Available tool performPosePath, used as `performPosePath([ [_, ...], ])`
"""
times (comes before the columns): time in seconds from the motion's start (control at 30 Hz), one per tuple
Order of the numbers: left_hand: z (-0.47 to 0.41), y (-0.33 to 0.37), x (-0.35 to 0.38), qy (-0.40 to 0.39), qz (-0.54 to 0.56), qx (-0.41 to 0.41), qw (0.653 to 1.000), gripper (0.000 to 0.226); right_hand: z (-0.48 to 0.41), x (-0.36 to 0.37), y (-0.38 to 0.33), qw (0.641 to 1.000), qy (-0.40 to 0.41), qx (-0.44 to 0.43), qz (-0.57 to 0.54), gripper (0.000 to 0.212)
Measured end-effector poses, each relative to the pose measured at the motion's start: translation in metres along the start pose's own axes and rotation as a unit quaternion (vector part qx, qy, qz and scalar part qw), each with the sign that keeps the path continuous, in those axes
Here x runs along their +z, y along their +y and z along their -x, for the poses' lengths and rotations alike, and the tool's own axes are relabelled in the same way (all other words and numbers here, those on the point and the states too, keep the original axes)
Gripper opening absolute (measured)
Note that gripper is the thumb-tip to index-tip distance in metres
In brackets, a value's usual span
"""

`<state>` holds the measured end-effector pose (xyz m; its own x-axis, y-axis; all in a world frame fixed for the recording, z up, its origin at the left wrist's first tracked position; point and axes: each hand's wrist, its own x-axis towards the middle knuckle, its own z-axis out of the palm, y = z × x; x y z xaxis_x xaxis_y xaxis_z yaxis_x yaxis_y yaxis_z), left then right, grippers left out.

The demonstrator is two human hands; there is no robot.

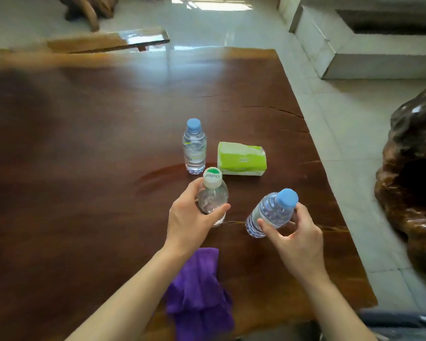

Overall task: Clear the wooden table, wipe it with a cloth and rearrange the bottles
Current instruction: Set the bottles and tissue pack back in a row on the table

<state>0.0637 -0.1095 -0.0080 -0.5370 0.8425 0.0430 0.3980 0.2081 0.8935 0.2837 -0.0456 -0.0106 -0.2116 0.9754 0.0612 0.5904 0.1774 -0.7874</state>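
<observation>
The dark, glossy wooden table (pixel 84 148) fills most of the view, its left side bare and blurred. Toward its near right part, the person's left hand (pixel 190 221) wraps around a clear plastic bottle with a white and green cap (pixel 213 193), thumb on the near side and fingers curled round the far side; the bottle stands about upright, and whether its base touches the wood cannot be told, as the hand covers it. Below this forearm, at the table's near edge, a crumpled purple cloth (pixel 198 296) lies on the wood. Just beyond the held bottle, a second clear plastic bottle with a blue cap (pixel 194 147) stands upright on the table, free of either hand. Just to its right lies a soft green and white tissue pack (pixel 241 158), flat on its side, close to the standing bottle but apart from it. Further right and nearer, the right hand (pixel 293 238) grips a third clear ribbed bottle with a blue cap (pixel 271 212), thumb and fingertips closed around its upper body; this bottle leans, cap to the upper right. Right of the table, beyond its edge on the pale tiled floor (pixel 342 124), sits a dark polished wooden root seat (pixel 413 168).
</observation>
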Motion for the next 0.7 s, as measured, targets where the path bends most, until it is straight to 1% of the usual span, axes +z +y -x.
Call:
performPosePath([
  [0.17, 0.012, -0.025, -0.074, 0.077, -0.043, -0.038, 0.995, 0.069, 0.011, 0.047, -0.046, 0.999, -0.031, -0.034, -0.014, 0.064],
  [0.33, -0.002, -0.042, -0.124, 0.146, -0.079, -0.065, 0.984, 0.067, -0.001, 0.097, -0.087, 0.995, -0.055, -0.068, -0.046, 0.070],
  [0.4, -0.014, -0.048, -0.137, 0.166, -0.087, -0.070, 0.980, 0.067, -0.011, 0.117, -0.102, 0.994, -0.059, -0.080, -0.053, 0.071],
  [0.57, -0.052, -0.060, -0.154, 0.201, -0.086, -0.075, 0.973, 0.067, -0.042, 0.161, -0.131, 0.993, -0.037, -0.094, -0.057, 0.064],
  [0.7, -0.084, -0.068, -0.155, 0.217, -0.089, -0.077, 0.969, 0.065, -0.070, 0.192, -0.143, 0.994, -0.048, -0.079, -0.058, 0.060],
])
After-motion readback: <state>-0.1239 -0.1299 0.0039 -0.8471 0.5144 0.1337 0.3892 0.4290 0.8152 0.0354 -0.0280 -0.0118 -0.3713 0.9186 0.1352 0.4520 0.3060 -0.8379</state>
